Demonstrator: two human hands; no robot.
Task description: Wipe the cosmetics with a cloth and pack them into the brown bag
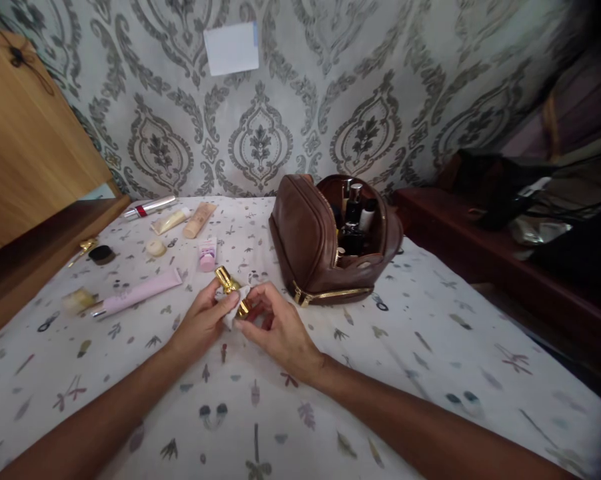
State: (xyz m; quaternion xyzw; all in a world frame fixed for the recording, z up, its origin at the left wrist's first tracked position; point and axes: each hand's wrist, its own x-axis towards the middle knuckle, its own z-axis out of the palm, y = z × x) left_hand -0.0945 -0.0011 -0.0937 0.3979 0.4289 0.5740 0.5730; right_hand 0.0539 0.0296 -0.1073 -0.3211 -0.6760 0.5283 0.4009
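Observation:
My left hand (207,312) is closed around a small shiny gold cosmetic bottle (225,279), its narrower end pointing up and away. A white tissue (241,296) is bunched against it between both hands. My right hand (279,330) has its fingers curled round a gold piece (243,309) at the near side of the tissue. Whether this piece is joined to the bottle is hidden by the tissue. A lilac-and-white tube (207,255) lies just beyond my left hand. To the right stands a brown leather makeup bag (305,233), unzipped, with several bottles (353,212) upright inside.
Left on the patterned sheet (260,427) lie a long pink tube (140,293), a peach tube (200,220), a cream tube (171,221), a silver tube (150,208), a black round lid (101,255) and a cream round jar (156,248). A patterned wall stands behind.

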